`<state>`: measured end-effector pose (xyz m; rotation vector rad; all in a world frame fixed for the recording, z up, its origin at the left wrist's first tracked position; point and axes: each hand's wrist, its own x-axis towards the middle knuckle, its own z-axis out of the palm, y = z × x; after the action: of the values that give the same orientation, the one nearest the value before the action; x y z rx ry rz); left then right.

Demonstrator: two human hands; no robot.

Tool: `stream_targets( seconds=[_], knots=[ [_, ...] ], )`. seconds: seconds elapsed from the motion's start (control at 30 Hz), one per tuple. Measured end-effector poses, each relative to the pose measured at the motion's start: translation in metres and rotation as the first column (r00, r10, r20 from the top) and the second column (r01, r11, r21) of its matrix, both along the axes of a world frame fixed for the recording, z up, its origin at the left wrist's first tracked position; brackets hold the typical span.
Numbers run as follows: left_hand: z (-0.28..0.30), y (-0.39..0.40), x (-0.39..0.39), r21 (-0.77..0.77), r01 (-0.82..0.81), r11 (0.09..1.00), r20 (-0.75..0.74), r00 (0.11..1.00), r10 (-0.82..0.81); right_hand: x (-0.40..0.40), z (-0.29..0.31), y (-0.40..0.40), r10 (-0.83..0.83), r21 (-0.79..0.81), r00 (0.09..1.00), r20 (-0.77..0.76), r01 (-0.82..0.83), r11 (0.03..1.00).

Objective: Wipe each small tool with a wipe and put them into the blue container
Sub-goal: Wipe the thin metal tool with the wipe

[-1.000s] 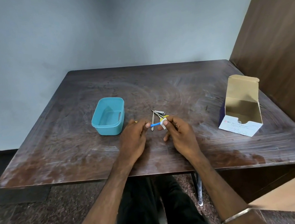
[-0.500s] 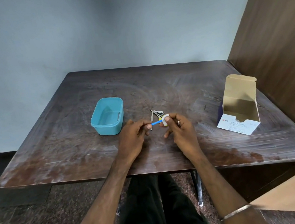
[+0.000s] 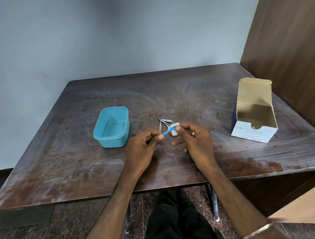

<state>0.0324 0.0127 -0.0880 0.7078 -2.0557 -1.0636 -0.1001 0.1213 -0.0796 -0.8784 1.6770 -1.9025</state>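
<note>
Just right of the blue container (image 3: pixel 112 127), left hand (image 3: pixel 143 148) pinched a blue-handled tool (image 3: pixel 166 132) steady; right hand (image 3: pixel 194 142) fingers pinched the wipe (image 3: pixel 174 129) around its tip for cleaning.

The dark, scuffed wooden counter (image 3: pixel 169 90) lies bare across its far half and along its left side. The open-topped blue plastic container (image 3: pixel 112 128) stands left of centre with nothing above its mouth. A bare strip of counter separates it from the left hand (image 3: pixel 144 148). The right hand (image 3: pixel 195 142) sits near the left; a cluster of small metal tools (image 3: pixel 165 122) lies just beyond both. An open cardboard swab box (image 3: pixel 254 111) with raised flap stands well to the right, near a brown wooden wall panel (image 3: pixel 298 42).
</note>
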Motion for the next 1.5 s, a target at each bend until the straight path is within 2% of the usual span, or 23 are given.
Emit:
stream_targets(
  seconds=[0.1, 0.3, 0.43, 0.67, 0.87, 0.97, 1.1, 1.23, 1.37, 1.5],
  knots=[
    [0.001, 0.0, -0.001, -0.007, 0.007, 1.0, 0.011, 1.0, -0.007, -0.001, -0.003, 0.001, 0.049, 0.0, 0.999, -0.01, -0.049, 0.999],
    [0.003, 0.0, -0.002, 0.017, -0.003, 1.0, 0.012, 1.0, 0.003, -0.006, -0.006, -0.001, 0.17, -0.044, 0.981, 0.091, -0.166, 0.985],
    [0.004, 0.0, -0.003, -0.017, 0.006, 1.0, 0.013, 1.0, -0.006, -0.008, -0.006, -0.001, 0.202, -0.07, 0.977, 0.071, -0.197, 0.978],
    [0.003, 0.001, -0.013, -0.121, 0.011, 0.993, -0.001, 1.0, -0.011, -0.009, -0.006, -0.005, 0.069, -0.112, 0.989, 0.134, -0.054, 0.992],
    [0.004, -0.001, -0.022, -0.183, 0.008, 0.983, -0.02, 1.0, -0.012, -0.015, -0.008, -0.009, 0.053, -0.098, 0.992, 0.111, -0.042, 0.994],
    [0.005, -0.003, -0.022, -0.142, 0.001, 0.99, 0.002, 1.0, -0.001, -0.019, -0.006, -0.013, 0.105, -0.091, 0.991, 0.083, -0.097, 0.991],
    [0.006, -0.005, -0.027, 0.008, 0.033, 0.999, -0.011, 0.999, -0.033, -0.019, 0.001, -0.024, 0.197, -0.146, 0.975, 0.103, -0.181, 0.973],
    [0.004, -0.009, -0.029, 0.082, 0.09, 0.993, -0.023, 0.996, -0.089, -0.019, -0.003, -0.032, 0.178, -0.165, 0.973, 0.146, -0.154, 0.974],
    [0.007, 0.0, -0.031, 0.007, 0.112, 0.994, -0.03, 0.993, -0.112, -0.021, -0.006, -0.035, 0.098, -0.167, 0.985, 0.145, -0.073, 0.983],
    [0.0, 0.0, -0.032, -0.223, -0.036, 0.974, 0.023, 0.999, 0.042, -0.024, -0.009, -0.036, 0.023, -0.184, 0.986, 0.167, 0.008, 0.983]
  ],
)
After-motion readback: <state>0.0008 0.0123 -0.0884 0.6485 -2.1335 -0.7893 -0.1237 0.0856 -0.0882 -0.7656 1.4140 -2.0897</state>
